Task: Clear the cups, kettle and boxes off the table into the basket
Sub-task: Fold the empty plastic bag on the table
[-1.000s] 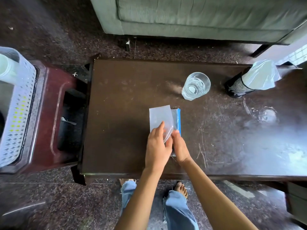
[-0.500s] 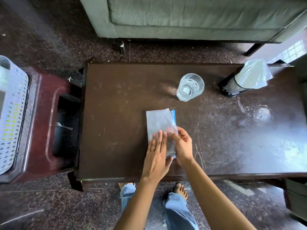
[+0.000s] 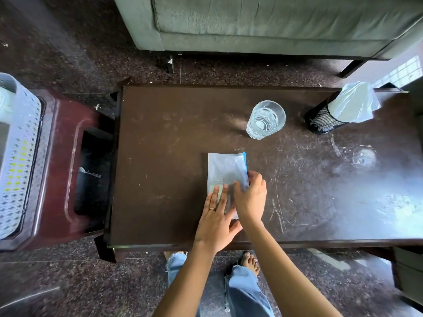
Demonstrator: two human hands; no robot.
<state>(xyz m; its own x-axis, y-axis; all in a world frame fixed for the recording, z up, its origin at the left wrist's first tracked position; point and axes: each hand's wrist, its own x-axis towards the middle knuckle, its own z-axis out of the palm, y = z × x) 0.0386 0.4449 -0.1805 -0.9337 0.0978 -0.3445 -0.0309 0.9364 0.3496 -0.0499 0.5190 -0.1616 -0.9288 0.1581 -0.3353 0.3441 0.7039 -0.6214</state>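
A flat clear plastic pouch with a blue edge lies on the dark brown table, near its front edge. My left hand rests flat on the pouch's near end, fingers stretched out. My right hand is curled over the pouch's right edge, fingertips on it. A glass of water stands upright behind the pouch. The white perforated basket sits on a dark red stool left of the table; its inside is mostly cut off.
A black mesh holder lined with a white plastic bag stands at the table's back right. A metal spoon lies in the stool's opening. A grey-green sofa runs behind the table. My legs and bare feet are below the front edge.
The pouch's raised flap has been laid down flat. My left hand went from pinching the flap to lying flat on the pouch. My right hand slid up along the right edge.
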